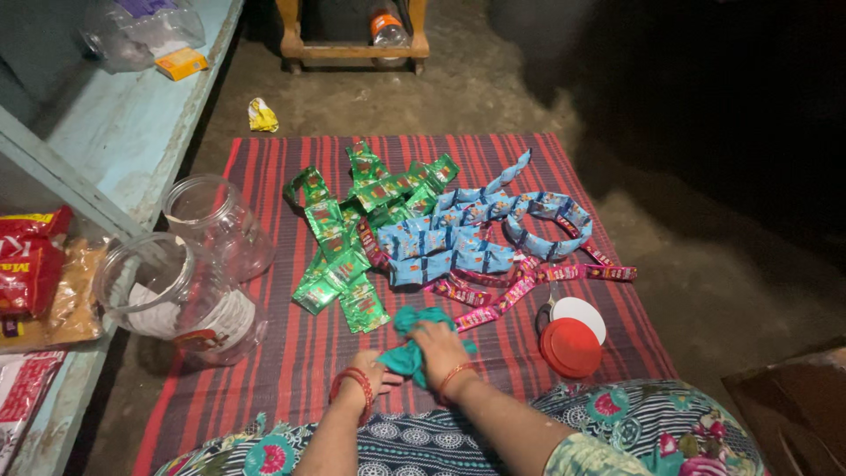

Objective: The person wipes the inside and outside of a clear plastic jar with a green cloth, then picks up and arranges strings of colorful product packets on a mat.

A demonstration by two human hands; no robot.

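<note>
1. The right hand (pixel 438 345) lies palm-down with fingers curled over a teal cloth (pixel 412 339), pressing it against the mat.
2. The left hand (pixel 377 370) pinches the near-left edge of the same cloth, fingers closed on the fabric; red bangles circle both wrists.
3. The cloth sits bunched on a red-striped woven mat (pixel 264 353), close to the person's lap, just in front of a floral-print dress (pixel 652 432).
4. Just beyond the cloth lie strips of small sachets: a green strip pile (pixel 339 238) on the left, blue strips (pixel 458 234) in the middle, one curled into a loop, and pink strips (pixel 529 282) trailing to the right.
5. To the right of the hands, a red lid (pixel 570 348) overlaps a white lid (pixel 582 313), with scissors (pixel 545 308) partly tucked beside them.
6. To the left, two clear plastic jars (pixel 189 282) lie tipped at the mat's edge, mouths facing left.
7. Further left, a pale blue shelf (pixel 123 132) holds red packets (pixel 31 264) and a clear bag.
8. A crumpled yellow wrapper (pixel 262 115) lies on the bare floor beyond the mat.
</note>
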